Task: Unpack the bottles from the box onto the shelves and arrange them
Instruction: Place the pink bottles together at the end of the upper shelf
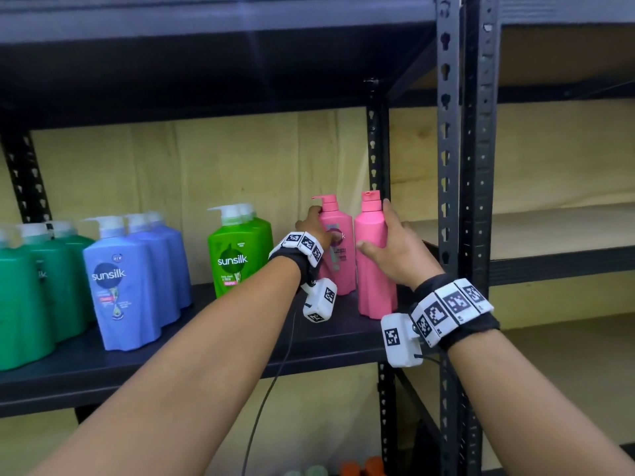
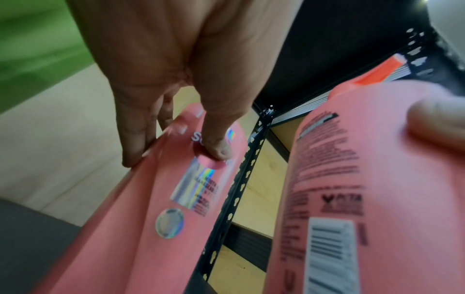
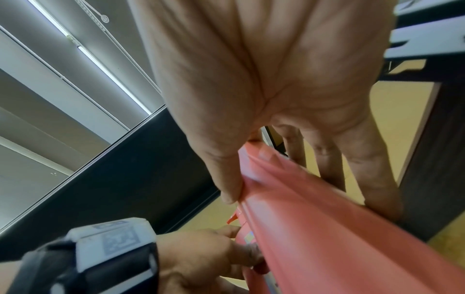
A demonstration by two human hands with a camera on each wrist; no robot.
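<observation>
Blue and green plastic shampoo bottles [image 1: 134,280] already stand left of the black steel upright [image 1: 378,201]. Beside it, the left hand [image 1: 314,228] grips a pink pump bottle [image 1: 338,249], and the right hand [image 1: 398,245] wraps thumb and fingers round a pink flip-cap bottle [image 1: 372,262], both on the dark shelf board [image 1: 206,365]. No box shows, so the remainder is unknowable.

From the head camera we look forward and slightly down at the shelf [image 1: 326,341]. Each wrist camera looks along its palm, close up, angled upward past the fingers. We see both pink bottles [image 1: 372,259] in the head and left wrist views.
</observation>
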